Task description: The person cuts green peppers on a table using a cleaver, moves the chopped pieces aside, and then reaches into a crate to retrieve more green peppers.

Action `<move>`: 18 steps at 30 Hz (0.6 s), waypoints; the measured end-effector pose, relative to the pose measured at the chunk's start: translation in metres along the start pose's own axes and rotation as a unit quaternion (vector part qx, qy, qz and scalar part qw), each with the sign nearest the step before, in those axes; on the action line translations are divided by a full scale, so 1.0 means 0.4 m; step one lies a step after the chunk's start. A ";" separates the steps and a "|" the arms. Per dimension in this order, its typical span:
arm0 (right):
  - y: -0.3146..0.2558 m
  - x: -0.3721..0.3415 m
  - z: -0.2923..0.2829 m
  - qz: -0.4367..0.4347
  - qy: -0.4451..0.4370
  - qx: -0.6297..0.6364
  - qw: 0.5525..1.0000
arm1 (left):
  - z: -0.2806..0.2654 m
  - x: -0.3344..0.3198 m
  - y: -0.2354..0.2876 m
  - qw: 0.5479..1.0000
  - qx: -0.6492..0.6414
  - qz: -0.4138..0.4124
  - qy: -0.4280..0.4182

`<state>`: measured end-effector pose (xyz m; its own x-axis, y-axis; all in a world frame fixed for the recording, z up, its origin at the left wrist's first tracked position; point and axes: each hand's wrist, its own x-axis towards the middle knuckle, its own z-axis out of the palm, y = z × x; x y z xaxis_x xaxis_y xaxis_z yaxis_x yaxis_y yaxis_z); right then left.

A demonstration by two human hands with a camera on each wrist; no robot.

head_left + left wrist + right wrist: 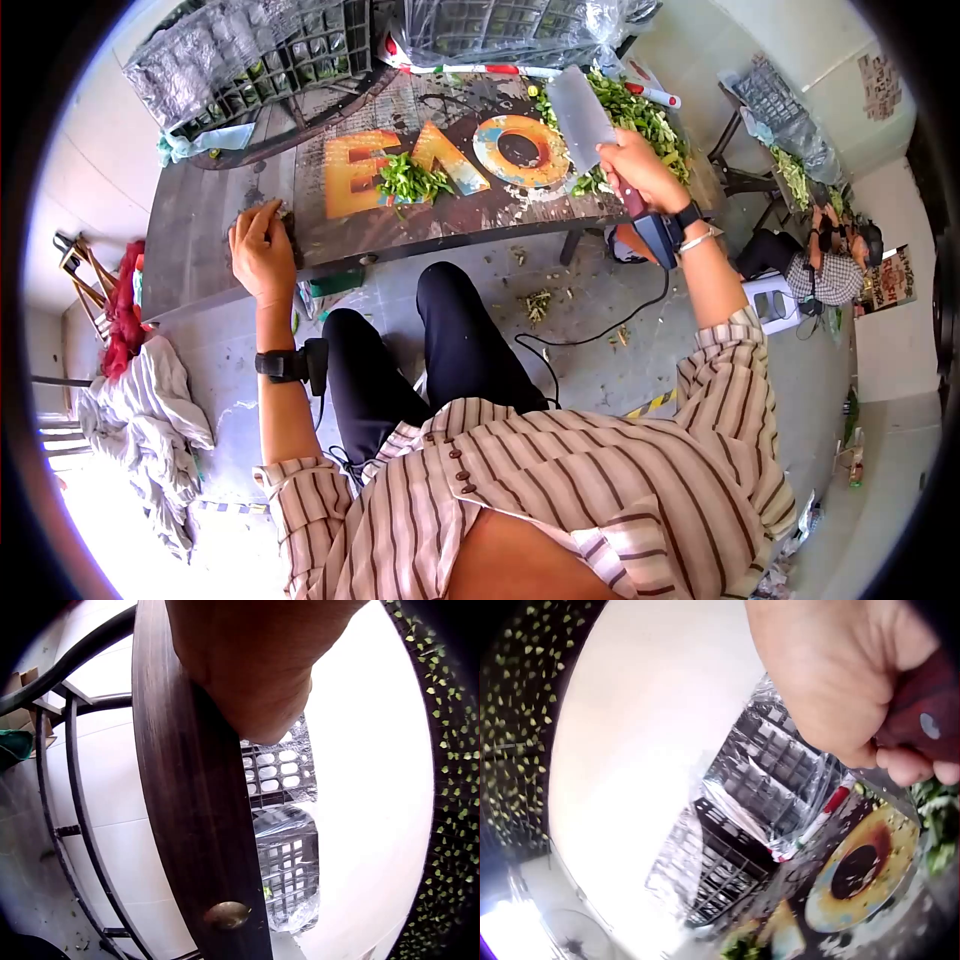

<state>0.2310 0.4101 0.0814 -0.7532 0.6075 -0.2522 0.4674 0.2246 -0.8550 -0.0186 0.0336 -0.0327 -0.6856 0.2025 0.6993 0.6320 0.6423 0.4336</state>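
My right hand (645, 170) grips the dark red handle (924, 712) of a broad-bladed cleaver (583, 115). The blade points away from me, over the table's right part, beside a heap of chopped green leaves and stalks (650, 125). Over at the left, my left hand (263, 250) rests at the table's near edge with its fingers loosely bent, holding nothing visible. In the left wrist view this hand (259, 667) shows only in part, above the dark table edge (187, 795). A smaller pile of cut greens (412, 180) lies mid-table on the painted letters.
Plastic-wrapped black crates (270, 70) stand along the table's back, with a red-and-white roll (500, 70) before them. Scraps (538, 305) litter the floor. A cable (600, 342) hangs from my right wrist device. Another person (825, 265) sits at a table at far right.
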 end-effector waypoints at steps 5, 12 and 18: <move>0.004 -0.068 0.083 0.011 -0.116 0.038 0.992 | 0.007 0.001 -0.005 1.000 0.001 0.008 -0.008; 0.047 -0.029 0.009 0.004 -0.026 -0.021 0.999 | 0.001 -0.004 -0.001 1.000 0.002 -0.003 -0.013; -0.035 0.019 0.079 -0.101 -0.096 -0.003 0.990 | 0.005 -0.001 -0.008 1.000 0.007 0.004 -0.026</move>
<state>0.2040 0.3875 0.0769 -0.9054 0.3938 -0.1589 0.3013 0.3321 -0.8938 -0.0211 0.0330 -0.0357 -0.6980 0.2457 0.6727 0.6333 0.6502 0.4196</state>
